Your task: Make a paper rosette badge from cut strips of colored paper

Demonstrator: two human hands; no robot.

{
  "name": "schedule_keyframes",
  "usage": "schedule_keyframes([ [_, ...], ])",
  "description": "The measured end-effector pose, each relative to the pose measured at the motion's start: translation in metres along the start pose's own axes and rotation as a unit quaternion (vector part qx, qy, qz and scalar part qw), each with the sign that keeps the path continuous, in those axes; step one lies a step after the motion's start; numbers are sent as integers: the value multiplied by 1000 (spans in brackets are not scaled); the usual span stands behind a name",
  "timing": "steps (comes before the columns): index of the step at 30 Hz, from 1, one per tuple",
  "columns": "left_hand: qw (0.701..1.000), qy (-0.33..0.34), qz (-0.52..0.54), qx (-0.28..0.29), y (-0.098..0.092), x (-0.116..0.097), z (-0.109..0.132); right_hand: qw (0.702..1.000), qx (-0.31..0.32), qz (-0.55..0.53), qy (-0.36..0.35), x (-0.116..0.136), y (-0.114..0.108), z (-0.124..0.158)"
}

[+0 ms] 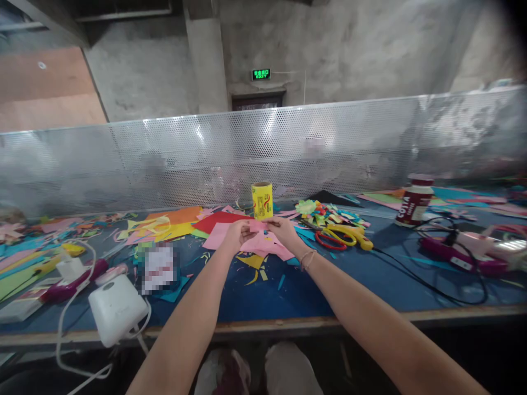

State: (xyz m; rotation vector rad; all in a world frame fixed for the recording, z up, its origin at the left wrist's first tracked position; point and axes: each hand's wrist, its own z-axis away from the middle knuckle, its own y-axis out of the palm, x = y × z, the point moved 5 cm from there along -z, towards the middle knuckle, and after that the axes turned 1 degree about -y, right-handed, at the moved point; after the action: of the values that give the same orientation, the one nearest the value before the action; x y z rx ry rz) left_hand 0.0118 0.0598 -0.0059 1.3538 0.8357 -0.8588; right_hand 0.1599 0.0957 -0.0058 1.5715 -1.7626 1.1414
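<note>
Both hands meet over the middle of the blue table. My left hand (pixel 242 234) is closed with its fingertips on the left side of a small piece of pink paper (pixel 258 225). Opposite it, my right hand (pixel 283 230) pinches the right side of that piece. Beneath the hands lies a larger pink sheet (pixel 217 236), with small coloured scraps on it. Just behind stands a yellow roll (pixel 262 202) with printed markings, upright. Scissors with red handles (pixel 329 240) lie to the right of my right hand, beside a yellow-handled tool (pixel 349 235) on a black cord.
Cut paper pieces (pixel 325 211) are heaped right of the roll. Orange paper (pixel 175 215) and red paper (pixel 216 220) lie at the back left. A dark red bottle (pixel 415 202) stands right. A white corded box (pixel 117 310) sits front left. A perforated metal screen (pixel 185 159) borders the back.
</note>
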Motion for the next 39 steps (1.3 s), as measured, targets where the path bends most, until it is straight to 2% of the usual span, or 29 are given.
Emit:
schedule_keyframes([
  [2,1000,-11,5,-2,0,0,0,998,-4,59,-36,9,0,2],
  [4,1000,7,-10,3,1,-1,1,994,-4,93,-62,18,0,4],
  [8,998,33,-42,19,1,0,2,991,-3,107,-75,25,0,6],
  [13,994,72,-68,46,4,-2,3,1000,-17,-7,-11,21,3,7],
  [16,991,93,-74,58,7,-4,4,993,4,-103,51,18,9,9],
  [19,990,104,-74,52,8,-5,5,988,10,-127,82,17,11,10],
  [26,992,87,-75,48,6,1,-1,999,-12,-32,20,13,6,5],
  [34,989,97,-96,47,7,-2,4,999,10,-38,4,14,8,7],
  [39,988,103,-106,51,5,1,-2,999,26,-42,-11,18,10,7],
])
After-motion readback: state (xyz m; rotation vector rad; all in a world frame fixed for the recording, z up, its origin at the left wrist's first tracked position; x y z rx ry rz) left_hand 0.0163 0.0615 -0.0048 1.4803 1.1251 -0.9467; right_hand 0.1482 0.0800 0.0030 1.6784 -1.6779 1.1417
